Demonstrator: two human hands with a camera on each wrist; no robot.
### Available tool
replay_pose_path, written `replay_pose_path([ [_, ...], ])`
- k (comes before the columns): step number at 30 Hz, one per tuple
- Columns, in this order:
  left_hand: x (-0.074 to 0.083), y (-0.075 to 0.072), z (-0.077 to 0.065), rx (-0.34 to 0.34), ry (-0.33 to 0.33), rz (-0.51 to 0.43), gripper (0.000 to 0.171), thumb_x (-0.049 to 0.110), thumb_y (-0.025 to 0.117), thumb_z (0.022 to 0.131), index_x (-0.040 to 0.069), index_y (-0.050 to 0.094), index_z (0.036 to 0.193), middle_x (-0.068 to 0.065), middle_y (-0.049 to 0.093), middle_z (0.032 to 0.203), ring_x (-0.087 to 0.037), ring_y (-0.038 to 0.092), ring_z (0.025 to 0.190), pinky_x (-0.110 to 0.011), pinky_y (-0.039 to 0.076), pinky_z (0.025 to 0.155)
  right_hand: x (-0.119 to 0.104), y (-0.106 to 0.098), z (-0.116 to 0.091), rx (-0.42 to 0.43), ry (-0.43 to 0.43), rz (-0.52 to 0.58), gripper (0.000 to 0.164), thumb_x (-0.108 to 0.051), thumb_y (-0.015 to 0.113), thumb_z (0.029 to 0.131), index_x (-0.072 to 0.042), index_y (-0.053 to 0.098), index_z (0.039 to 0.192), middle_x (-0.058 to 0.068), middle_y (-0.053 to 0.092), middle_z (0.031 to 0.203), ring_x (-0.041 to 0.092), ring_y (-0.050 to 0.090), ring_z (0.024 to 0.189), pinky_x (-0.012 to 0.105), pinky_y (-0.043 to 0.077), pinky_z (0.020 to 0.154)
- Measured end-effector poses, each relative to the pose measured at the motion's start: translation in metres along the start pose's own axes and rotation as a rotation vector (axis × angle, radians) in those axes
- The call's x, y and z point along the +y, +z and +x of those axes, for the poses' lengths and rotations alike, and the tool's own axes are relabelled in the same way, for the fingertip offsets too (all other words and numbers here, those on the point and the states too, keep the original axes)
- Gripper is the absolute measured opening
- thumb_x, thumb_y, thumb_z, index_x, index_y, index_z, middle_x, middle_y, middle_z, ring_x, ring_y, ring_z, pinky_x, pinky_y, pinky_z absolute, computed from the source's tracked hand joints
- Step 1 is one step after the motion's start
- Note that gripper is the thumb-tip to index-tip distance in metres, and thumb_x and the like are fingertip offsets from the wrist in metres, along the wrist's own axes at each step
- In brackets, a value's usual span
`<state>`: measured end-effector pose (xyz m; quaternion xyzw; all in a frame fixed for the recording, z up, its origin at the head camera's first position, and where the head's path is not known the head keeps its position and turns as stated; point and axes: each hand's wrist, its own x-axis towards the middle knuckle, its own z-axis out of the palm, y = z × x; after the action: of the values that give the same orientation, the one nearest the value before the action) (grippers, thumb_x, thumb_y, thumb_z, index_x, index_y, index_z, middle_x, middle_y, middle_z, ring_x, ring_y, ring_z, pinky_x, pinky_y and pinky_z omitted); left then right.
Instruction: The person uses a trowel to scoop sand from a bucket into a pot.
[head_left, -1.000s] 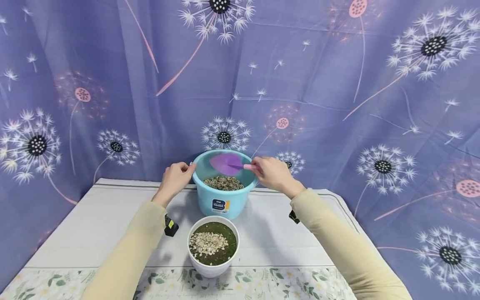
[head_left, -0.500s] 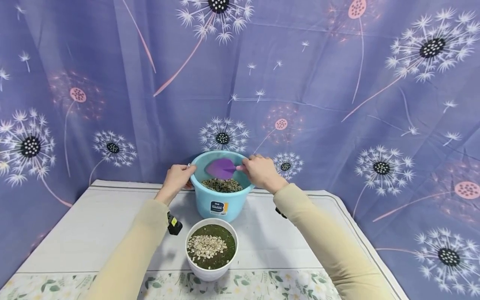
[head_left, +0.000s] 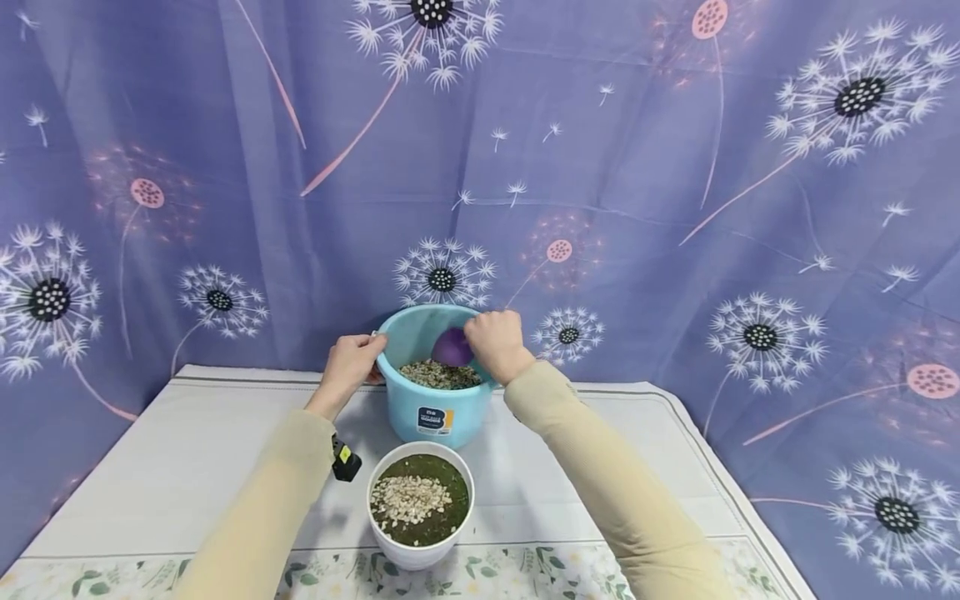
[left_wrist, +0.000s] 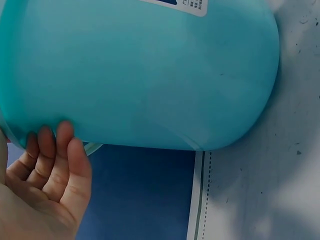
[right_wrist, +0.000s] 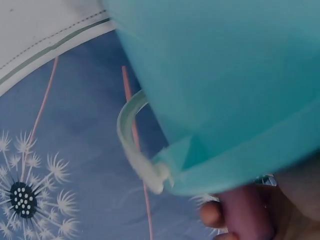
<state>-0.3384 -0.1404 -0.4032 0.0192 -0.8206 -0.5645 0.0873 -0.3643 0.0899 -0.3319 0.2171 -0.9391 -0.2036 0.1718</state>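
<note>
A light blue bucket (head_left: 402,414) with gravel (head_left: 431,375) inside stands at the back of the table. My left hand (head_left: 349,367) grips its left rim, thumb on top; in the left wrist view the fingers (left_wrist: 65,170) curl against the outer wall. Over the right rim, my right hand (head_left: 497,343) grips a garden trowel by its pink handle (right_wrist: 247,212). The trowel's purple blade (head_left: 452,347) dips inside the bucket, its lower edge at the gravel. In front sits a white flowerpot (head_left: 420,558) with pale pebbles (head_left: 409,498) spread over a dark green surface.
A pale carrying handle (right_wrist: 127,132) hangs at the bucket's side. The white tablecloth (head_left: 585,450) has a leafy printed strip (head_left: 525,571) along the front. Behind it hangs a purple dandelion-print curtain (head_left: 645,275).
My right hand has moved left and slightly inward over the bucket's rim. The trowel blade has gone lower and turned, now down at the gravel. My left hand stays on the rim.
</note>
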Motion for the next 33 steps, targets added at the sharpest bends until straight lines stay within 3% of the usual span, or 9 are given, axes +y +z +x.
replay_pose_path([
  [3, -0.001, -0.001, -0.001, -0.007, 0.002, -0.013, 0.042, 0.037, 0.054, 0.097, -0.002, 0.069, 0.103, -0.01, 0.066, 0.073, -0.019, 0.063, 0.058, -0.037, 0.058, 0.061, -0.009, -0.002, 0.004, -0.014, 0.012, -0.037, 0.012, -0.016, 0.067, 0.089, -0.018, 0.073, 0.079, 0.003, 0.069, 0.08, 0.023, 0.063, 0.067, 0.037, 0.047, 0.047],
  [8, 0.0, 0.001, -0.002, 0.001, 0.001, -0.025, 0.043, 0.037, 0.055, 0.096, -0.004, 0.069, 0.103, -0.01, 0.066, 0.07, -0.018, 0.063, 0.056, -0.036, 0.058, 0.059, -0.006, 0.007, 0.005, -0.02, -0.025, -0.021, 0.01, -0.017, 0.068, 0.088, -0.017, 0.073, 0.08, 0.003, 0.07, 0.082, 0.025, 0.065, 0.069, 0.041, 0.053, 0.053],
  [15, 0.0, 0.002, -0.003, 0.01, 0.01, -0.04, 0.043, 0.036, 0.055, 0.096, -0.005, 0.069, 0.102, -0.01, 0.066, 0.071, -0.019, 0.063, 0.056, -0.036, 0.058, 0.059, -0.002, 0.012, 0.006, -0.063, -0.064, 0.122, 0.022, -0.033, 0.068, 0.093, -0.015, 0.071, 0.083, 0.005, 0.069, 0.084, 0.027, 0.066, 0.074, 0.045, 0.056, 0.06],
  [23, 0.0, 0.001, -0.003, 0.006, 0.01, -0.043, 0.045, 0.038, 0.055, 0.097, -0.005, 0.069, 0.103, -0.011, 0.066, 0.073, -0.023, 0.065, 0.06, -0.045, 0.058, 0.067, -0.005, -0.002, 0.0, -0.058, -0.203, 0.262, 0.023, -0.038, 0.068, 0.092, -0.017, 0.072, 0.085, 0.002, 0.068, 0.079, 0.025, 0.066, 0.076, 0.046, 0.056, 0.067],
  [29, -0.005, 0.002, -0.002, 0.015, 0.015, -0.043, 0.046, 0.039, 0.055, 0.097, -0.005, 0.069, 0.099, -0.01, 0.066, 0.071, -0.022, 0.064, 0.059, -0.037, 0.058, 0.06, 0.008, -0.01, -0.008, -0.187, -0.289, 0.363, 0.02, -0.04, 0.069, 0.091, -0.025, 0.077, 0.08, -0.007, 0.068, 0.073, 0.015, 0.063, 0.07, 0.039, 0.056, 0.068],
  [33, -0.004, 0.002, -0.001, 0.022, 0.017, -0.045, 0.045, 0.038, 0.055, 0.097, -0.005, 0.068, 0.098, -0.011, 0.065, 0.07, -0.02, 0.063, 0.057, -0.04, 0.058, 0.062, 0.02, -0.016, -0.011, -0.285, -0.346, 0.453, 0.02, -0.039, 0.069, 0.091, -0.025, 0.078, 0.079, -0.011, 0.065, 0.066, 0.01, 0.058, 0.062, 0.034, 0.054, 0.065],
])
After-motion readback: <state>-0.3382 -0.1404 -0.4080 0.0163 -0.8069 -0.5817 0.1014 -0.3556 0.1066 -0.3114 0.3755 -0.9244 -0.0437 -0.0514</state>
